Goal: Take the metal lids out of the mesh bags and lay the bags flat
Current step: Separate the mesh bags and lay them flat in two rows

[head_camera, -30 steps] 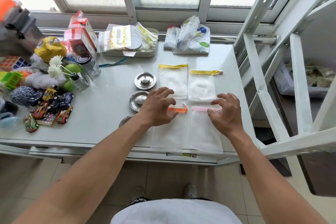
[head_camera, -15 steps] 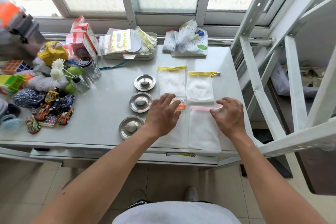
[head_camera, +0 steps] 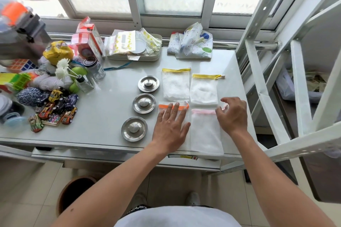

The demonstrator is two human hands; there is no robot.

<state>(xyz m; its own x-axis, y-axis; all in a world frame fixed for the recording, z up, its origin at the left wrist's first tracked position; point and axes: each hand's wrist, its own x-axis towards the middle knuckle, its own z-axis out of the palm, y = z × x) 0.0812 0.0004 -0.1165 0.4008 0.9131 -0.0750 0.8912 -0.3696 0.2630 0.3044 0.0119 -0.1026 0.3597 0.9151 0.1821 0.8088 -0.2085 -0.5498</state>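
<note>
Three round metal lids lie in a column on the white table: far lid (head_camera: 148, 83), middle lid (head_camera: 144, 103), near lid (head_camera: 134, 129). To their right lie several white mesh bags. Two with yellow tops sit at the back, one on the left (head_camera: 175, 85) and one on the right (head_camera: 203, 89). An orange-topped bag (head_camera: 181, 107) lies under my left hand (head_camera: 170, 127), which presses flat on it with fingers spread. The pink-topped bag (head_camera: 205, 132) lies flat beside it. My right hand (head_camera: 232, 114) hovers at that bag's top right corner, fingers curled, holding nothing clearly visible.
Toy cars (head_camera: 57, 108), a puzzle cube (head_camera: 21, 64), a glass jar (head_camera: 95, 68), yarn and boxes crowd the table's left side. A tray of packets (head_camera: 134, 48) and a printed cloth pouch (head_camera: 191, 44) sit at the back. A white metal frame (head_camera: 267, 86) stands right of the table.
My left hand has slid toward me and flattened on the orange-topped bag, uncovering the near lid. My right hand shifted right, off the pink-topped bag's top edge.
</note>
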